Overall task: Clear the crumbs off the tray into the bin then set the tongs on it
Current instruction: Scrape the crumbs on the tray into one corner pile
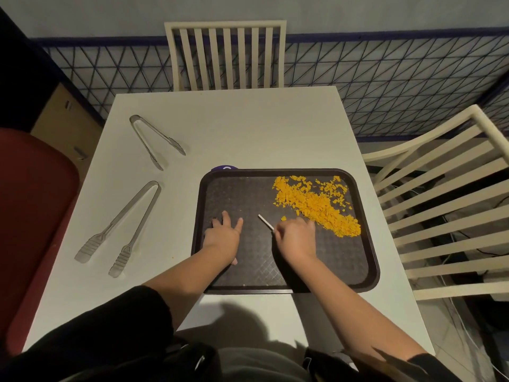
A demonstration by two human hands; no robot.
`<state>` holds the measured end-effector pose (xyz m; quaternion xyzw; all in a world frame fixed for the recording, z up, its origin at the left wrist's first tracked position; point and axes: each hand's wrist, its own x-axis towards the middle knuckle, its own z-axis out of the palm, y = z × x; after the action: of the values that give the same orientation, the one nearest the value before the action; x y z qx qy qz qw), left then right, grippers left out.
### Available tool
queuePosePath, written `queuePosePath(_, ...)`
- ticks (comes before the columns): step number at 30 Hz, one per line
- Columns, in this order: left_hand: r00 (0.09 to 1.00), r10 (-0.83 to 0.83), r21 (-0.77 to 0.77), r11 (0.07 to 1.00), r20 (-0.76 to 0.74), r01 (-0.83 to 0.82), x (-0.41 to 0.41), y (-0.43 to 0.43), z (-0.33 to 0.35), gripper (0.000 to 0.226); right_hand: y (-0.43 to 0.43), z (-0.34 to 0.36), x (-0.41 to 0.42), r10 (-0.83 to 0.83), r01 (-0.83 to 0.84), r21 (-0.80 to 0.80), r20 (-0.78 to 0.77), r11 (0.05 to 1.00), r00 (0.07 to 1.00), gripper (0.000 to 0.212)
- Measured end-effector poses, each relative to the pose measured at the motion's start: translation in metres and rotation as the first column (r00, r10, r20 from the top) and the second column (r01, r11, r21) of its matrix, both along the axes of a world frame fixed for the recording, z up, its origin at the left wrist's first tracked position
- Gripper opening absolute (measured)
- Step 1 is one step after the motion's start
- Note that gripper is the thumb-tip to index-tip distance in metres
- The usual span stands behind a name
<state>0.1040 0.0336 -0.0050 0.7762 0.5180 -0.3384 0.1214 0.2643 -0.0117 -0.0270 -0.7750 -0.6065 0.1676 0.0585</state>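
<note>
A dark textured tray point(325, 274) lies on the white table. Orange crumbs point(316, 204) are heaped in a band across its far right part. My left hand point(222, 235) rests flat on the tray's left side with fingers spread. My right hand point(296, 237) grips a thin white stick or handle point(265, 221) just left of the crumbs; whatever is at its other end is hidden under the hand. Two metal tongs lie on the table left of the tray, one farther away point(155, 140) and one nearer point(121, 228).
A red bin or lid point(33, 216) stands at the table's left edge. Cream slatted chairs stand at the far side point(224, 55) and at the right point(446, 202). A small purple object point(224, 168) peeks out behind the tray's far left corner.
</note>
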Motion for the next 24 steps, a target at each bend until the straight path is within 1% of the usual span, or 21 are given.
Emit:
queuePosePath(4,1.000,-0.001,-0.009,1.000,-0.002,0.001,0.000,0.000,0.000,0.109,0.015,-0.002,0.003,-0.017,0.016,0.002,0.043,1.000,0.999,0.026)
queuePosePath(9,1.000,-0.007,-0.008,1.000,-0.002,0.007,-0.001,0.000,-0.001,0.108,0.031,-0.001,0.035,-0.160,0.161,0.003,0.126,0.987,0.979,0.023)
queuePosePath(14,1.000,-0.018,0.002,1.000,0.006,0.018,-0.003,0.000,-0.003,0.108,0.022,-0.004,0.068,-0.264,0.262,0.039,0.155,0.964,0.952,0.029)
queuePosePath(19,1.000,-0.029,-0.002,1.000,-0.006,0.029,-0.002,0.001,-0.006,0.108,0.008,0.002,0.081,-0.365,0.359,0.094,0.060,0.929,0.929,0.024)
queuePosePath(24,0.999,-0.046,-0.031,0.999,-0.023,0.045,0.000,0.003,-0.007,0.110,0.015,0.008,0.053,-0.359,0.363,0.124,-0.053,0.923,0.932,0.023)
